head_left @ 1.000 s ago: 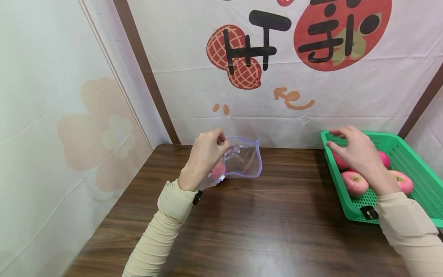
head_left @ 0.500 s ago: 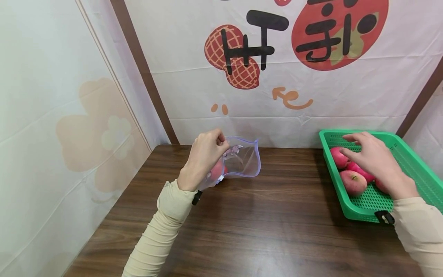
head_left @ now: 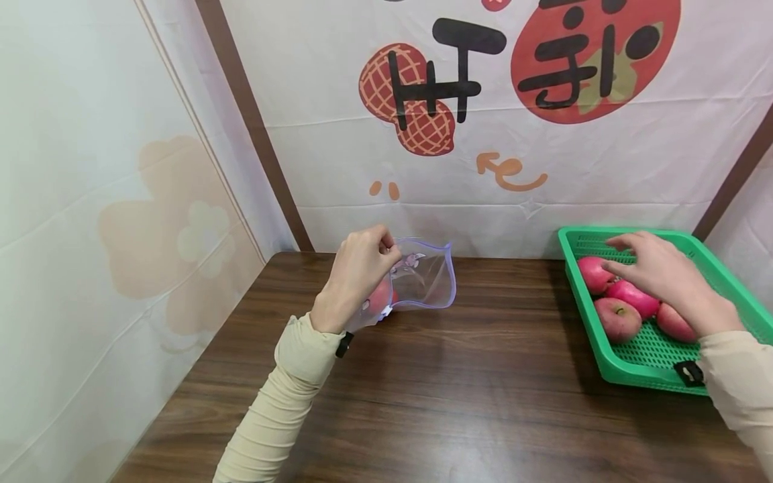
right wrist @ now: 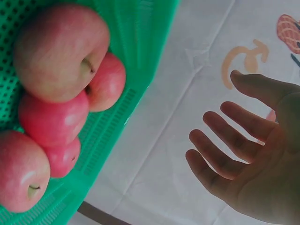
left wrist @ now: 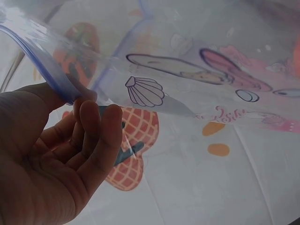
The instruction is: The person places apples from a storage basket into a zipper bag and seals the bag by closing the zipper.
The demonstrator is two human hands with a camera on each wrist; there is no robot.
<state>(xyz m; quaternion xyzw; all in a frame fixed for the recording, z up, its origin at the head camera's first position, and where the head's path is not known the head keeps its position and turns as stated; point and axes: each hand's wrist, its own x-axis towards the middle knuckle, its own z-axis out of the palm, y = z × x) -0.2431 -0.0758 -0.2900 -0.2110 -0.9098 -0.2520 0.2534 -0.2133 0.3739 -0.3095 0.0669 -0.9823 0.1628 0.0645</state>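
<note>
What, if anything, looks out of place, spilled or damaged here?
Nothing stands out. Round, pink-red apples sit together inside the green perforated plastic basket, none spilled, and the clear, purple-edged plastic bag in the left hand shows no visible tear.

Bag [head_left: 425, 282] left — apples [head_left: 617, 322] in basket [head_left: 634, 374], right

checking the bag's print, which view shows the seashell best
The left wrist view: the seashell is close up and uncovered on the bag. The head view shows the bag, with no seashell discernible; the right wrist view shows neither.
</note>
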